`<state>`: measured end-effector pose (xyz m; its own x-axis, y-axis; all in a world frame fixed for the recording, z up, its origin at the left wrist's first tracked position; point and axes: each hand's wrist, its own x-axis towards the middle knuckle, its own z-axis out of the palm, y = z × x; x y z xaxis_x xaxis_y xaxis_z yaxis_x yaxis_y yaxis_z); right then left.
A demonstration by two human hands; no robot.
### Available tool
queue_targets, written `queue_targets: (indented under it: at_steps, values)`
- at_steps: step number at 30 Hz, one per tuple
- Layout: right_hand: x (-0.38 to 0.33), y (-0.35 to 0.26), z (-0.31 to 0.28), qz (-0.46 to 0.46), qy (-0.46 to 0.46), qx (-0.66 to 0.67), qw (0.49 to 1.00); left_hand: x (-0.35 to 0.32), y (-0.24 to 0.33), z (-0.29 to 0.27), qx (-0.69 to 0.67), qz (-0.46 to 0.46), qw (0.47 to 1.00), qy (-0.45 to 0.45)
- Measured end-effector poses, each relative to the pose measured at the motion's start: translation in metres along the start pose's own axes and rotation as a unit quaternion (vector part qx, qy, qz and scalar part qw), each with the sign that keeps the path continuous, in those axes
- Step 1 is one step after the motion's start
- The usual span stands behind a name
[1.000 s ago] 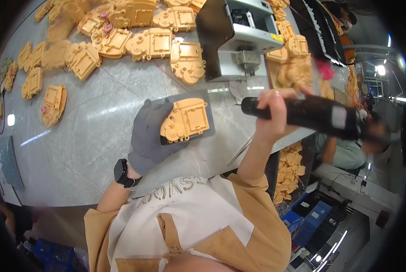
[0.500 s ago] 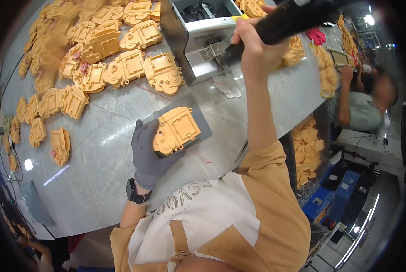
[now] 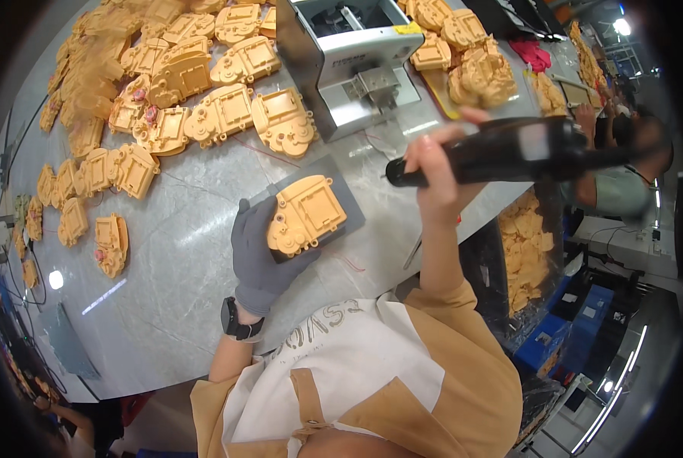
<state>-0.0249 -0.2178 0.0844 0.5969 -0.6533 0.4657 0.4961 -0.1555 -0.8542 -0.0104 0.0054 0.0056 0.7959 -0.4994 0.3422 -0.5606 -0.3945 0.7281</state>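
My left hand (image 3: 263, 256), in a grey glove, grips the left side of a yellow plastic housing (image 3: 308, 216). Under the housing is a dark grey square mat (image 3: 351, 219). My bare right hand (image 3: 438, 169) is wrapped round a black electric screwdriver (image 3: 502, 152), which lies nearly level with its tip toward the left. That tip is apart from the housing, to its upper right. Behind it stands a metal screw feeder (image 3: 356, 65) with a small block at its front.
Many yellow housings (image 3: 223, 114) spread over the grey table (image 3: 181, 252) at the left and back. More housings (image 3: 479, 72) lie right of the feeder. A bag of yellow parts (image 3: 524, 259) sits beyond the right edge. Another person (image 3: 612, 179) is at the far right.
My right hand has drawn the electric screwdriver away from the screw feeder, toward me, and swung it nearly level. My left hand still holds the housing on the mat.
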Motion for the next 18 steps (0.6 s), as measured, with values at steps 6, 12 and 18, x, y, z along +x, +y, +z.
queue_targets:
  at_steps: [6,12,18]
  values:
    - [0.054,-0.003,0.014,-0.081,-0.007,-0.018,0.996,-0.001,-0.001,0.002,-0.012,0.002,1.0,-0.006]
    - [0.079,0.025,0.03,-0.137,-0.038,-0.095,0.985,-0.002,-0.002,0.001,-0.009,-0.003,1.0,-0.009]
    - [0.073,0.017,0.045,-0.045,-0.018,-0.058,0.997,-0.002,-0.002,0.002,-0.011,0.0,1.0,-0.008]
